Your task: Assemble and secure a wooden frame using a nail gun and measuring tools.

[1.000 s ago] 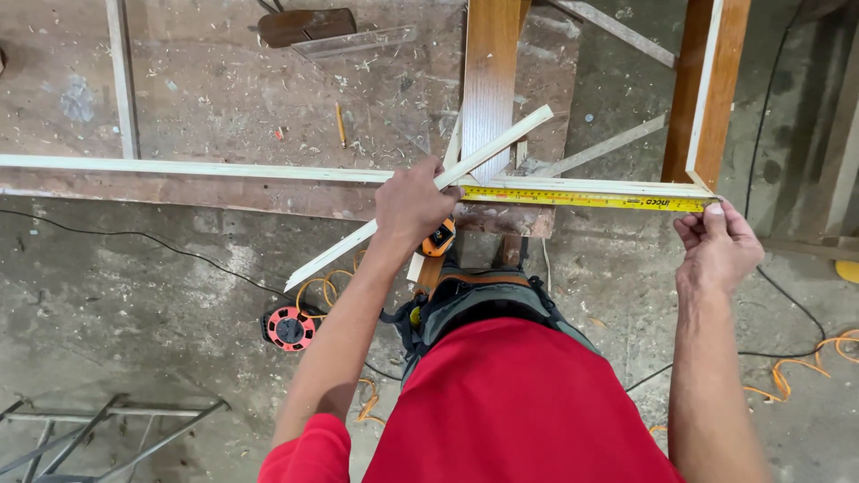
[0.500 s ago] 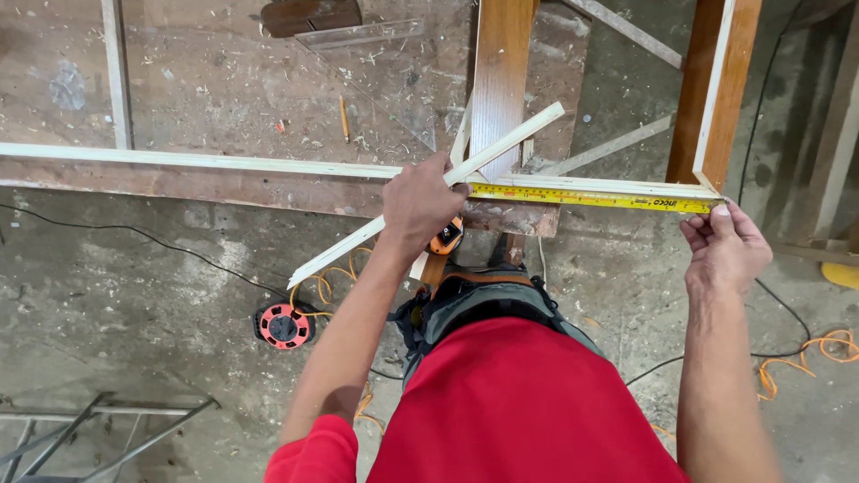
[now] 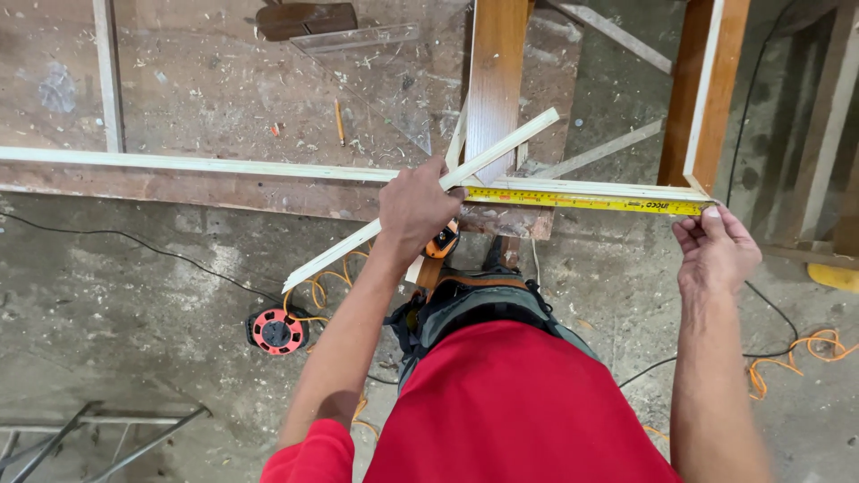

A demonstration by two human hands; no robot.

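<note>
- Two hands on one tape measure [image 3: 582, 200]: yellow blade lies flat along a pale wood strip [image 3: 224, 165], long axis running left-right across the view.
- Left hand [image 3: 413, 207]: fingers curled shut over the tape's case end, about mid-view, where a loose slat [image 3: 501, 148] crosses the strip on a diagonal. An orange-black piece shows just below the hand; prob. the case, cannot tell for sure.
- Right hand [image 3: 716, 250]: thumb and fingertips pinched on the blade's far end, at the corner where the strip meets an upright frame piece [image 3: 702, 98]. Rest of the palm hangs loose below, holding nothing else.
- Key relation: blade spans from left hand to right hand, pulled straight, touching the strip along its length. Free end is at the right hand; that hand is nearer the frame corner, left hand nearer the slat crossing.
- Slat: tilted, upper end up-right of left hand, lower end down-left toward the floor [image 3: 134, 295].
- Nearby, not touched: pencil [image 3: 339, 121] on the worktop [image 3: 197, 98] well above left hand; red cord reel [image 3: 276, 331] on floor, below-left; tool belt [image 3: 474, 300] at waist, betw. the arms.
</note>
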